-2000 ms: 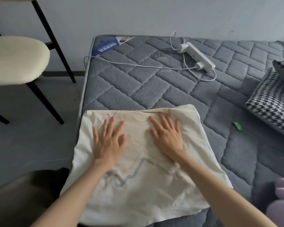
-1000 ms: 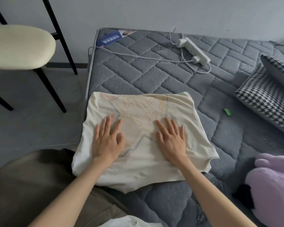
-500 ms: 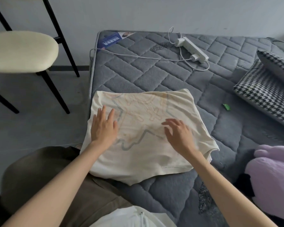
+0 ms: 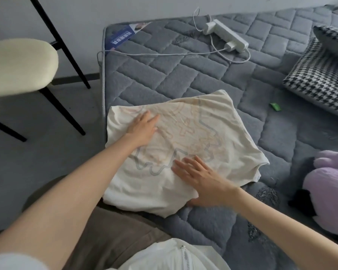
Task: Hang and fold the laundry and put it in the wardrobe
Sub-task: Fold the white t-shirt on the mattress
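Across the near left corner of the mattress (image 4: 183, 75) the folded shirt (image 4: 193, 131) has turned slightly since half a second ago. Left hand (image 4: 142, 129) and right hand (image 4: 201, 182) lie flat on it, fingers straight, grasping nothing; best to sweep creases outward without dragging the folds apart.

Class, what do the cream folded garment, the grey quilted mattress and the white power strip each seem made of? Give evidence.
Cream folded garment: probably thin cotton knit, matte; it wrinkles softly. Grey quilted mattress: fuzzy fabric cover, matte; stitched padded panels. White power strip: likely hard plastic, smooth; crisp edges, faint sheen.
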